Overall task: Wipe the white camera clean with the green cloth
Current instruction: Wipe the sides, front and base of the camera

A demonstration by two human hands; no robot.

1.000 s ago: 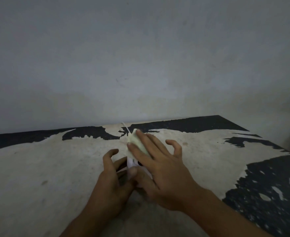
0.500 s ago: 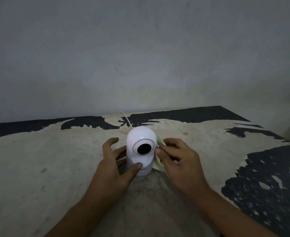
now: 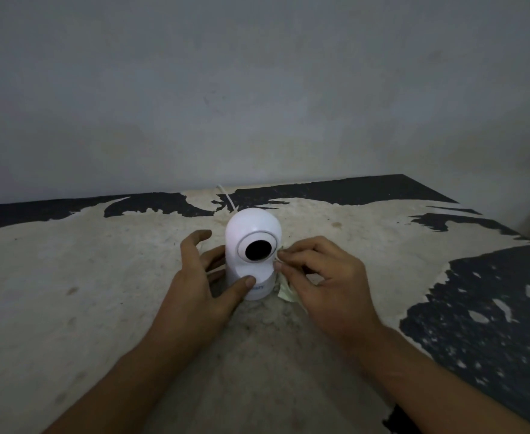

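**A:** Where's the white camera [image 3: 252,256] sitting, and how am I holding it?

**B:** Upright on the bench [image 3: 85,277], near the middle, lens facing me. My left hand [image 3: 202,285] cups the base, thumb pressed on the front, fingers round the left side. My right hand [image 3: 321,281] has its fingers pinched on the green cloth [image 3: 285,291], bunched just beside the camera's right flank and touching it.

**A:** How will it handle?

**B:** I'd judge it light, hard plastic, smooth and a bit slippery. The domed head probably swivels, so I'd brace the lower body, not the dome. The dark lens face looks like the delicate part; soft pressure there. The cloth is thin and limp, so it needs folding under the fingertips to bite.

**A:** Anything trailing?

**B:** A white cable [image 3: 226,198] runs off the back toward the wall [image 3: 257,89]; a hard tug could tip the thing.

**A:** Surface and room?

**B:** The bench top is worn, pale patches where dark coating has flaked, likely gritty. Plain grey wall behind, dim light.
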